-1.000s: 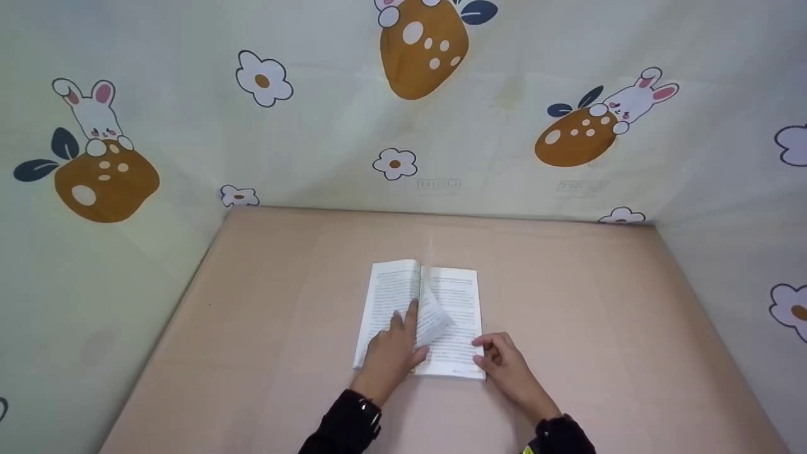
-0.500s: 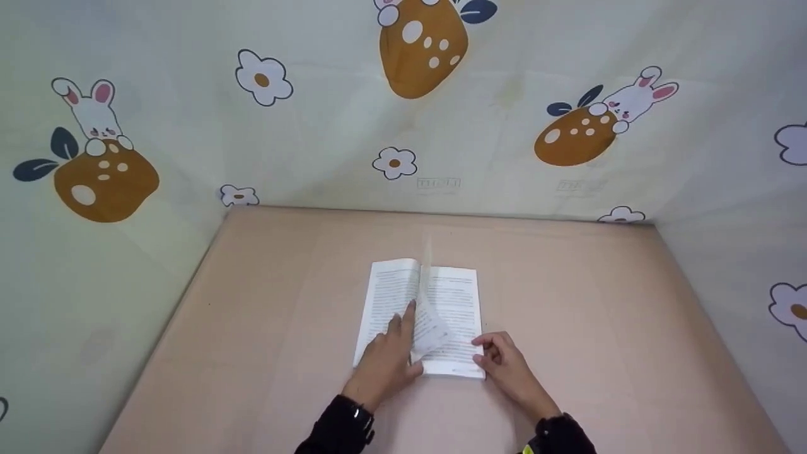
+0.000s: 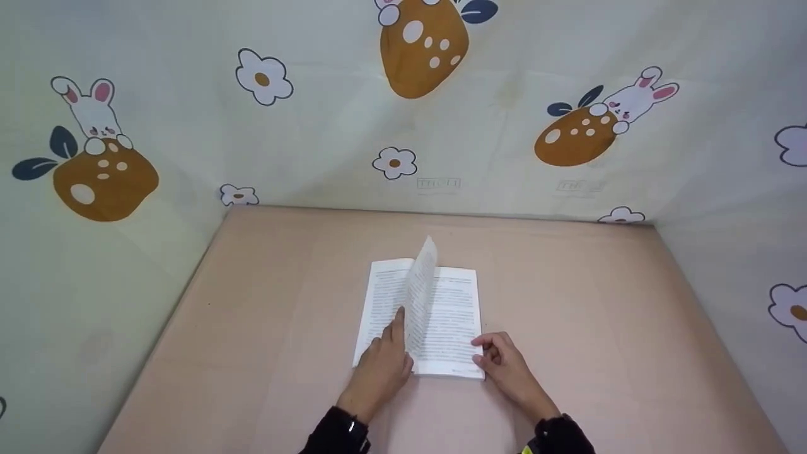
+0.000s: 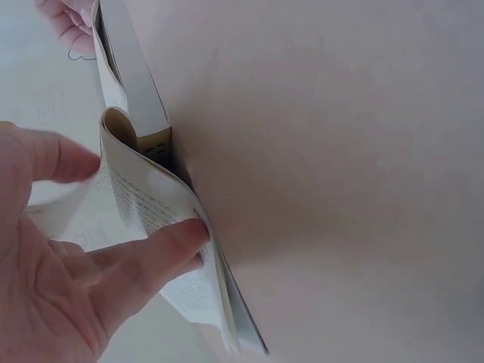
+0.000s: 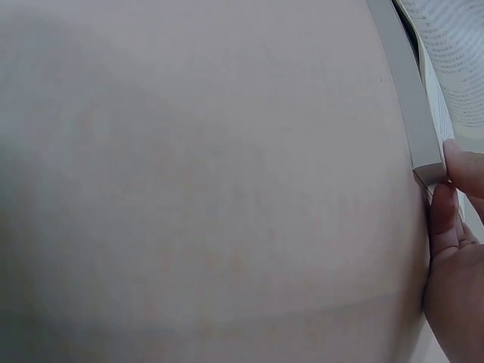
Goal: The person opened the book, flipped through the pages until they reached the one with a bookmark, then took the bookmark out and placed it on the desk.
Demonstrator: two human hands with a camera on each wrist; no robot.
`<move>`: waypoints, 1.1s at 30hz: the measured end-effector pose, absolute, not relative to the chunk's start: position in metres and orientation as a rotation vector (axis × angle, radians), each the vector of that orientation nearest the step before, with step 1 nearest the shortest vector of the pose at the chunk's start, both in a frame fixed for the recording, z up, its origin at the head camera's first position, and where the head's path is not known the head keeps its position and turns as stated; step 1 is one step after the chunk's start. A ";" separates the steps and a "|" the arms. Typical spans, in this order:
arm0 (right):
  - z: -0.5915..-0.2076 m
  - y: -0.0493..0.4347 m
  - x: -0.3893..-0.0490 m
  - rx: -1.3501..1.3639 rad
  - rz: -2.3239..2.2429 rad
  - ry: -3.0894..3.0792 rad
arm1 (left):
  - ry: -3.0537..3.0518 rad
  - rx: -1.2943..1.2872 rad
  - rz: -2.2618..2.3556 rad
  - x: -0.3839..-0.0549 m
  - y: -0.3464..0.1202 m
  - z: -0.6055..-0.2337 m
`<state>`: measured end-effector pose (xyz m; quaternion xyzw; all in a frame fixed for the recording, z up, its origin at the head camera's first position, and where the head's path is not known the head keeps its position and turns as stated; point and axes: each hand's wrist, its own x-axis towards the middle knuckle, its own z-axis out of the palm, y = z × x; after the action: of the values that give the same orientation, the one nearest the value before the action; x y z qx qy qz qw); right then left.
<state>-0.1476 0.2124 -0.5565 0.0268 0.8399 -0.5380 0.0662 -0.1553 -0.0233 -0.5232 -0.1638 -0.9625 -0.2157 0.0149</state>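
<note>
An open book (image 3: 451, 321) with printed pages lies on the table. One page (image 3: 422, 284) stands up near the spine, its top leaning right. My left hand (image 3: 378, 372) is over the lower left half, its index finger extended beside the raised page. From the left wrist, the fingers (image 4: 162, 246) rest on the left-hand pages, and the thumb reaches toward the spine. At the lower right edge, my right hand (image 3: 514, 375) pinches the book between thumb and finger. The right wrist view has the book's corner (image 5: 429, 170) between those fingertips.
Beige covering spreads over the table (image 3: 284, 302). Pale cloth walls (image 3: 315, 139) printed with rabbits and flowers rise at the back and both sides. Dark cuffs (image 3: 337, 432) surround the wrists.
The page that was curled over to the right has swung up and straightened near the spine. My left hand has slid left and slightly down; the right hand has stayed put.
</note>
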 end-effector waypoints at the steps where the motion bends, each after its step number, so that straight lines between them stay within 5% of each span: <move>1: -0.556 0.212 -0.147 0.083 -1.627 2.530 | -2.984 -0.498 -0.657 -0.156 -0.023 -0.524; 33: -0.560 0.212 -0.149 0.080 -1.591 2.575 | -2.997 -0.239 -0.517 -0.151 -0.025 -0.528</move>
<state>-0.1486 0.2121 -0.5602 0.0262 0.8490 -0.5246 0.0567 -0.1511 -0.0254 -0.5281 -0.0782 -0.9814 -0.1693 0.0455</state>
